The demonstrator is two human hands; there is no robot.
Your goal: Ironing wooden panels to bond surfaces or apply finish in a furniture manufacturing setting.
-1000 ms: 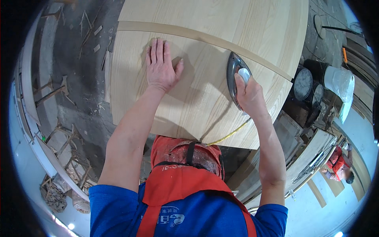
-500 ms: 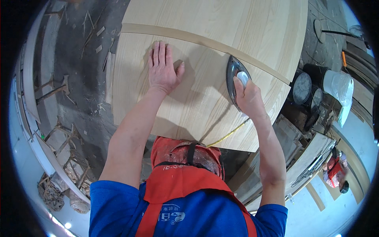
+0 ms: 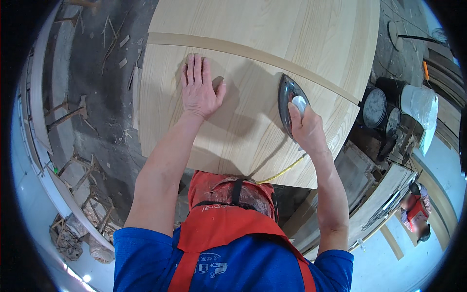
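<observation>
the left hand (image 3: 202, 93) is lying flat on the pale wood panel (image 3: 228, 151), palm down — its fingers are extending close together, with the thumb standing apart. the right hand (image 3: 309, 129) is clamping around the light handle of the iron (image 3: 283, 104). the iron is resting on the right part of the panel, its tip pointing toward the tan strip (image 3: 228, 47) and stopping just short of it. a yellow cord (image 3: 282, 173) is trailing from behind the iron to the panel's near edge. dark buckets (image 3: 373, 108) are standing beyond the panel's right side.
</observation>
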